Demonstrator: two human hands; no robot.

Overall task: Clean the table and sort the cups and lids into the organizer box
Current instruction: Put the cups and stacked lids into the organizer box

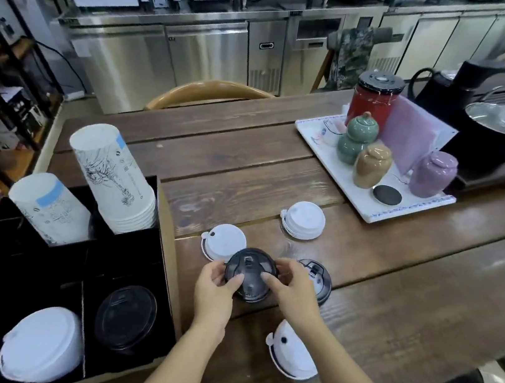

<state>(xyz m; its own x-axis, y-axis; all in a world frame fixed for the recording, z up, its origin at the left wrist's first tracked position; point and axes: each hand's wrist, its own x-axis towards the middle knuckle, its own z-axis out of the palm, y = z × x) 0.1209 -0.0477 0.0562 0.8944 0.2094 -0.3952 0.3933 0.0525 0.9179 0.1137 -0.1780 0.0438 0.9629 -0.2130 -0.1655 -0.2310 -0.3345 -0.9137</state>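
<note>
A black lid (pixel 250 273) is held just above the wooden table (pixel 395 278), with my left hand (pixel 215 287) on its left edge and my right hand (pixel 292 289) on its right edge. Another black lid (pixel 320 275) lies behind my right hand. White lids lie at the far right (pixel 304 220), behind the held lid (pixel 224 241) and near the front (pixel 292 351). The black organizer box (pixel 165 263) on the left holds two stacks of paper cups (pixel 115 177) (pixel 48 210), a pile of black lids (pixel 126 316) and a pile of white lids (pixel 41 345).
A white tray (pixel 364 204) with ceramic jars, a red canister and a purple pad sits at the back right. Beyond it stands a black kettle and a metal pot (pixel 500 125). A wooden chair back (pixel 207 91) rises behind the table. Shelves stand at the left.
</note>
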